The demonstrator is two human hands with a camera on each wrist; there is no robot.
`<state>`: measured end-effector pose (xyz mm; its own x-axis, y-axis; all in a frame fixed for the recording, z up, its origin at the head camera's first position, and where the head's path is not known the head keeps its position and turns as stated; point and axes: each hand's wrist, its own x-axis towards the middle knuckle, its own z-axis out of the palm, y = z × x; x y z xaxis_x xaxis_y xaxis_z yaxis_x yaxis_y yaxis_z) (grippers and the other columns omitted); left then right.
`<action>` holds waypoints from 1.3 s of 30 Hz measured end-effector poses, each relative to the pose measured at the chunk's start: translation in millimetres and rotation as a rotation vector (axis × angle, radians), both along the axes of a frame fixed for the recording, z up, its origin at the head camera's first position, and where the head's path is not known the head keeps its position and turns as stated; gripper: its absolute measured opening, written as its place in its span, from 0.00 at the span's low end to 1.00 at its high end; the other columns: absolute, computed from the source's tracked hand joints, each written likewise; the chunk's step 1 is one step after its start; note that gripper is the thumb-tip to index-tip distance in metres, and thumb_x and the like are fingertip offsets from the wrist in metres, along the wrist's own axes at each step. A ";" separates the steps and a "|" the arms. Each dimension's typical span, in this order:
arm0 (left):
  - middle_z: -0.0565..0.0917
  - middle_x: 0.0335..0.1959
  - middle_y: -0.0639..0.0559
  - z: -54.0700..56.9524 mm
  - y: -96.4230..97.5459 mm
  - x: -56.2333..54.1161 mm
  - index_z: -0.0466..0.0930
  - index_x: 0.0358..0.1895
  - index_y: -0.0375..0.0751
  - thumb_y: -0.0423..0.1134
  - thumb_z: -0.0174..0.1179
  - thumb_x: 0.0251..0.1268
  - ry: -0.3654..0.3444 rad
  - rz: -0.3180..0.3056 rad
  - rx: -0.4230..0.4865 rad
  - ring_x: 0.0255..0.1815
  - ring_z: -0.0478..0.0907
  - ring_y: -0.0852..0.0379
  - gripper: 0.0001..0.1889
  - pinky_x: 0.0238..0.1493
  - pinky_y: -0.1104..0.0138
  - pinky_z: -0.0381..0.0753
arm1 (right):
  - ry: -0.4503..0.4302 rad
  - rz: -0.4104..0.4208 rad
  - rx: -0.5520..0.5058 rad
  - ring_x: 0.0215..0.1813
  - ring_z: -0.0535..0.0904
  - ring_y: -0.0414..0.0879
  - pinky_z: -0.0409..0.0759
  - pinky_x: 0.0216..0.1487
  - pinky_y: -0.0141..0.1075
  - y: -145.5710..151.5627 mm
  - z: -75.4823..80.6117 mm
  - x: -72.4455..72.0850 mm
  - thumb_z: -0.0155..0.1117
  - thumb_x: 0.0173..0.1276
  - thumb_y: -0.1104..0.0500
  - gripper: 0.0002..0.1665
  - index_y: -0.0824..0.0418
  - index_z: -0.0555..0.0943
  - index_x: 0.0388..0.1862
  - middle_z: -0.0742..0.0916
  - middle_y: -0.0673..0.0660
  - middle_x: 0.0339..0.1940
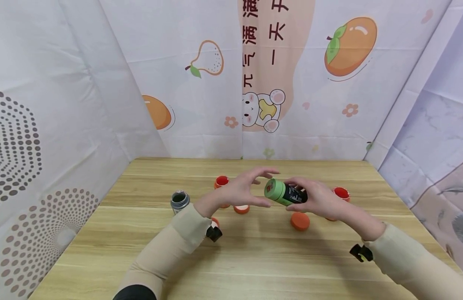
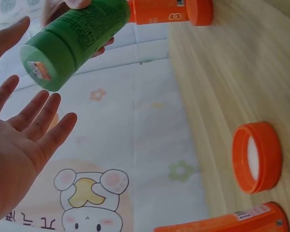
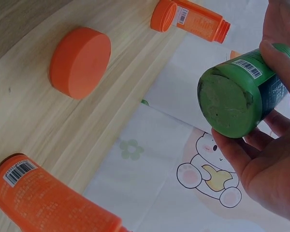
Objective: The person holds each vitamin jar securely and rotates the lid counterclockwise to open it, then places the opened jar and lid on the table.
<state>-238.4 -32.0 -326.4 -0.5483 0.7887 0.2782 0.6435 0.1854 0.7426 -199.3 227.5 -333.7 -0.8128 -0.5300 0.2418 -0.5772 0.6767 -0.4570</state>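
Observation:
My right hand (image 1: 321,199) grips a green bottle (image 1: 283,193) with a dark label, holding it tilted on its side above the table. The bottle's green lid (image 1: 273,189) points toward my left hand (image 1: 242,189). That hand is spread wide, thumb apart from the fingers, close to the lid with a gap between. In the left wrist view the lid (image 2: 48,60) has a small sticker on top, and the left fingers (image 2: 36,116) lie straight just below it. The right wrist view shows the bottle's scuffed green base (image 3: 227,102) and the right fingers curled round its side.
On the wooden table (image 1: 254,266), a grey open-topped bottle (image 1: 180,201) stands at left. Orange open bottles stand behind the left hand (image 1: 222,181) and beside the right hand (image 1: 342,193). One orange cap (image 1: 300,221) lies below the green bottle, another cap (image 1: 241,209) near the left hand.

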 end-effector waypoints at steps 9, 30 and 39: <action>0.74 0.58 0.56 -10.4 4.8 -2.4 0.71 0.62 0.46 0.34 0.71 0.56 0.035 0.039 -0.037 0.56 0.71 0.60 0.30 0.54 0.65 0.75 | -0.019 0.005 -0.006 0.43 0.79 0.43 0.80 0.42 0.38 -1.7 0.5 0.7 0.80 0.51 0.49 0.38 0.55 0.77 0.60 0.83 0.48 0.45; 0.77 0.52 0.61 -9.1 0.9 -4.0 0.67 0.65 0.51 0.51 0.72 0.55 0.058 0.135 -0.146 0.49 0.75 0.64 0.35 0.54 0.64 0.74 | -0.017 0.018 0.001 0.43 0.79 0.44 0.80 0.42 0.40 -3.7 -0.8 -1.4 0.78 0.53 0.47 0.37 0.58 0.77 0.59 0.84 0.50 0.46; 0.74 0.60 0.59 -7.4 -3.2 -7.4 0.68 0.65 0.49 0.43 0.74 0.54 0.009 0.056 -0.001 0.55 0.72 0.63 0.35 0.59 0.61 0.72 | -0.018 0.005 0.000 0.44 0.79 0.44 0.80 0.43 0.41 -3.3 -1.1 -1.6 0.78 0.53 0.46 0.37 0.58 0.77 0.59 0.84 0.50 0.46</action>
<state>-245.8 -35.2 -333.8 -0.5892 0.7571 0.2823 0.6384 0.2220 0.7370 -200.9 224.2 -334.9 -0.8146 -0.5338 0.2267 -0.5719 0.6741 -0.4674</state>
